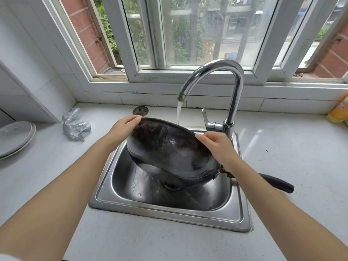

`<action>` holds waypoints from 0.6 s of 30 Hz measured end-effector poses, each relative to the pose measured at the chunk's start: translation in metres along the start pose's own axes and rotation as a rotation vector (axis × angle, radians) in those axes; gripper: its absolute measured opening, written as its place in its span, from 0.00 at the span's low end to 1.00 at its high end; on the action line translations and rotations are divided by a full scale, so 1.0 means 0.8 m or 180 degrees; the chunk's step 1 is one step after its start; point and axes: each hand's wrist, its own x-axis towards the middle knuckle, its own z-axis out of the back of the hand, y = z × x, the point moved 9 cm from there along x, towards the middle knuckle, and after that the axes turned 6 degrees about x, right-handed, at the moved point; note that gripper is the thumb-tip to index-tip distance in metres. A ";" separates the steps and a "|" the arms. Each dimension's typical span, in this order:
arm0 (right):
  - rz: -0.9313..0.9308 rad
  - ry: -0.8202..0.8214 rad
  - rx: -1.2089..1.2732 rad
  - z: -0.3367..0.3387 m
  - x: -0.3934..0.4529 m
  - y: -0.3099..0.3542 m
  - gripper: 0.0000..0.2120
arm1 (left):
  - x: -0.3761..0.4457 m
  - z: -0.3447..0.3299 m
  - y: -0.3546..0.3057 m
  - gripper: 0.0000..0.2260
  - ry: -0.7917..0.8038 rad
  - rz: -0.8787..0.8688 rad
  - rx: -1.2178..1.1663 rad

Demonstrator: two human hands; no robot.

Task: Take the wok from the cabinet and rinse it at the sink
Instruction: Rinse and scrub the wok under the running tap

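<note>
You have the round, blackened metal wok (169,153) tilted on edge, underside toward you, in the stainless steel sink (169,210), handle pointing right.

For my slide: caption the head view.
Both hands tilt a wok under the running faucet.
</note>
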 end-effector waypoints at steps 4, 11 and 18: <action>-0.0108 -0.0059 0.0034 0.013 0.022 0.004 0.18 | 0.010 -0.007 -0.013 0.15 0.0103 -0.0126 -0.0096; -0.0215 -0.0101 -0.0048 0.030 0.042 -0.001 0.15 | 0.039 -0.016 -0.027 0.15 0.0085 -0.0176 -0.0093; -0.0214 -0.0221 -0.0081 0.044 0.051 -0.006 0.22 | 0.056 -0.027 -0.036 0.15 0.0086 -0.0201 0.0032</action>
